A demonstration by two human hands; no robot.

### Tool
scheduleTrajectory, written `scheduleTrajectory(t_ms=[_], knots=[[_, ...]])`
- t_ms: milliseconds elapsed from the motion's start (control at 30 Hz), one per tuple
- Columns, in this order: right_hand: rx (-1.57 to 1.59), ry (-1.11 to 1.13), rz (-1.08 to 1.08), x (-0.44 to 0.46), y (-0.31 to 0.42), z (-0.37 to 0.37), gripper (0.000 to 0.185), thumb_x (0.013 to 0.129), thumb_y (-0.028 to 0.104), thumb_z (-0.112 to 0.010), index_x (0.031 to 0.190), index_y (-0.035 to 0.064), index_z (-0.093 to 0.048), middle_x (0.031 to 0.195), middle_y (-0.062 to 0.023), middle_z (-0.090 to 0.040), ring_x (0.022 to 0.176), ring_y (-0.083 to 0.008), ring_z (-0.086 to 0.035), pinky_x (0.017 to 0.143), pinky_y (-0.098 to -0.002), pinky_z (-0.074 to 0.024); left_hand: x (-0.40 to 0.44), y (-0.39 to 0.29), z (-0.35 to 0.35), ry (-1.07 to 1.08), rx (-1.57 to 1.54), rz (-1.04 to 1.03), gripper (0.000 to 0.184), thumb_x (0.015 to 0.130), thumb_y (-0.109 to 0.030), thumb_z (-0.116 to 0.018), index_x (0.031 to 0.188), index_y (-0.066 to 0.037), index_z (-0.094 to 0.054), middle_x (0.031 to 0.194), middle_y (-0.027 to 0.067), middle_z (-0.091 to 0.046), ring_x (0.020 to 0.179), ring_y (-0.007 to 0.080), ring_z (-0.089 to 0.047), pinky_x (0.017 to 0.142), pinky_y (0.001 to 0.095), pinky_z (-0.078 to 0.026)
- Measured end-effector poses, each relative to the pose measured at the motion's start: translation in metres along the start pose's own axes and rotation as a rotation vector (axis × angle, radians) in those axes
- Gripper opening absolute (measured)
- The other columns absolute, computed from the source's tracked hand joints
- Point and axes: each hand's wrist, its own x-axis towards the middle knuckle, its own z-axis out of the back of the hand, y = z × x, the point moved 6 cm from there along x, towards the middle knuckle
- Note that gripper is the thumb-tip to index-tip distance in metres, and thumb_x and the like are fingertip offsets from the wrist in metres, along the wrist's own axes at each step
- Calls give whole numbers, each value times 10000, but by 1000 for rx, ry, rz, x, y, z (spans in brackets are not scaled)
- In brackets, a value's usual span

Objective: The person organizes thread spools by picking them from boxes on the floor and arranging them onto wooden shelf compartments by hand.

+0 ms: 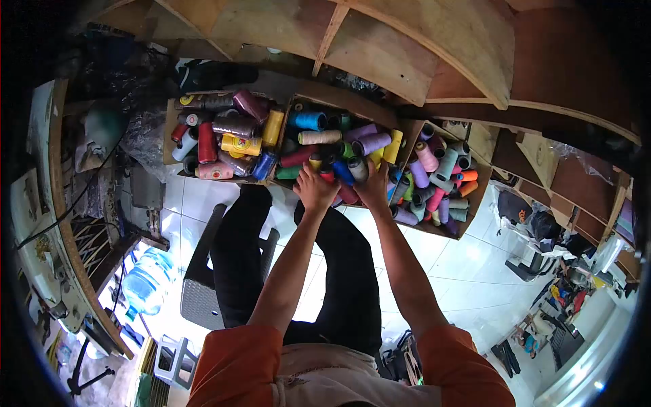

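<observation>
Both of my hands reach into the middle cardboard box (pixel 401 150) of thread spools. My left hand (pixel 316 188) is over its front left part, beside a red spool and a yellowish one; what its fingers hold is hidden. My right hand (pixel 373 186) is at the front right part, next to a grey spool (pixel 358 169) and yellow spools (pixel 392 146); its grip cannot be made out. Purple spools (pixel 373 142), a blue spool (pixel 308 121) and a beige spool (pixel 320 137) lie behind my hands.
A left box (pixel 171 132) and a right box (pixel 444 233) also hold many spools. Wooden shelves (pixel 386 51) stand behind. A dark stool (pixel 196 298) is beside my legs, with a blue water bottle (pixel 146 283) farther left. Bags (pixel 532 220) lie at the right.
</observation>
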Motion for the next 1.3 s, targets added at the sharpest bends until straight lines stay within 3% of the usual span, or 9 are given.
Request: scheduleTrajectory(t_ms=[333,467,567,767,800,900,1033,1233,1300], knots=[[50,-9,17,-1,0,13,706,578,110,-719,1237,66,-471,1268,-254,-391,1139,-428,-428,979,-472,-383,7,3,23,-90,-371,-7,882,539,-316,-796,1228,-11,-337,1085,177,-528,1027,353,-547,845,455,-457],[97,-79,25,-12,14,32,642,599,120,-703,1198,36,-491,1205,-245,-457,1102,-430,-453,954,-471,-400,22,22,-8,383,-927,53,846,594,-239,-833,1239,-7,-337,1030,130,-592,914,221,-605,790,349,-504],[176,-100,-17,-25,26,48,607,625,124,-693,1191,31,-493,1167,-230,-490,1090,-416,-471,943,-461,-408,-2,-9,36,683,-1018,77,463,739,-160,-737,1131,-74,-507,1011,42,-606,887,158,-617,768,352,-515],[408,97,-281,-94,74,119,630,584,53,-665,1189,29,-492,1168,-194,-499,1091,-372,-504,928,-432,-433,-35,-12,49,1126,-1247,195,428,792,-237,-714,1147,-111,-510,1001,11,-600,905,137,-607,815,335,-489],[372,29,-155,-104,95,141,630,578,44,-668,1183,41,-491,1178,-190,-496,1087,-368,-511,916,-412,-440,-41,-10,56,1097,-1229,237,474,794,-283,-698,1199,-110,-521,1089,44,-603,1049,209,-570,954,422,-417],[354,-1,147,-130,160,197,673,562,31,-685,1206,89,-499,1308,-207,-403,1174,-402,-458,958,-439,-418,-65,-19,73,1330,-1558,230,491,826,-272,-655,1252,-99,-483,1170,66,-580,1100,234,-552,986,440,-401],[420,140,209,-146,232,241,675,548,13,-705,1192,108,-525,1371,-208,-353,1237,-401,-415,1009,-449,-380,-105,-76,159,1446,-1738,-76,825,743,-443,-691,1367,-30,-342,1318,182,-469,1222,318,-463,1028,460,-367],[694,246,329,-144,315,308,659,586,-16,-711,1201,95,-504,1415,-184,-357,1291,-318,-393,1039,-402,-325,-114,-121,301,1294,-1932,-325,960,667,-369,-720,1422,-37,-229,1228,183,-496,1117,321,-515,958,442,-436],[801,245,292,-143,334,322,591,630,15,-708,1187,70,-517,1290,-131,-478,1200,-266,-480,992,-342,-370,-121,-128,344,1287,-1973,-358,976,657,-362,-727,1431,-56,-217,1217,172,-491,1101,322,-516,946,439,-442]])
